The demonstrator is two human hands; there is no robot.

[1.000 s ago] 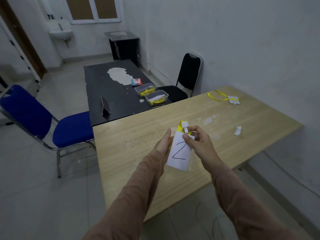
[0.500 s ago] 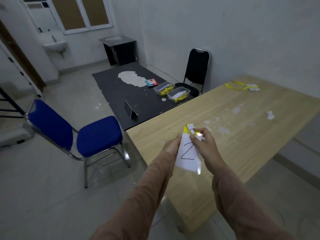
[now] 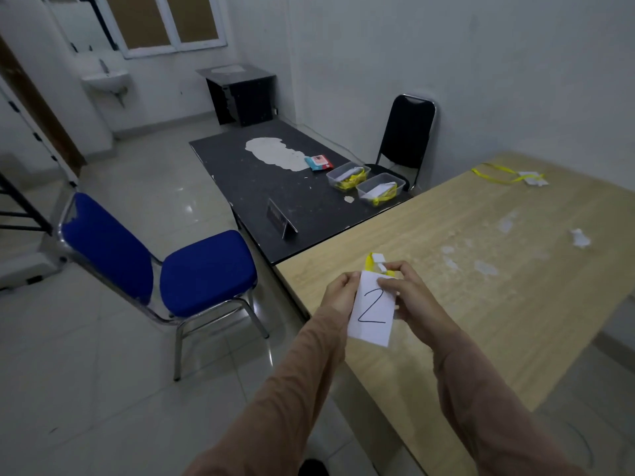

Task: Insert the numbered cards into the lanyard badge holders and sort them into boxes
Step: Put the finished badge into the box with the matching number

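White card [image 3: 372,309] near table [image 3: 481,321] edge, open floor [image 3: 103,372]

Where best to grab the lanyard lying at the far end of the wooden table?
Probably the yellow strap, pinched from above beside the badge holder: everything lies flat on the wooden table, and a thin strap lifts easier than a flat holder.

The white card [image 3: 372,309] marked 2 is held upright above the wooden tabletop's [image 3: 488,324] near corner, a yellow lanyard [image 3: 369,266] bunched at its top, while two clear boxes [image 3: 379,187] holding yellow lanyards sit side by side on the dark tabletop [image 3: 247,176] beyond.
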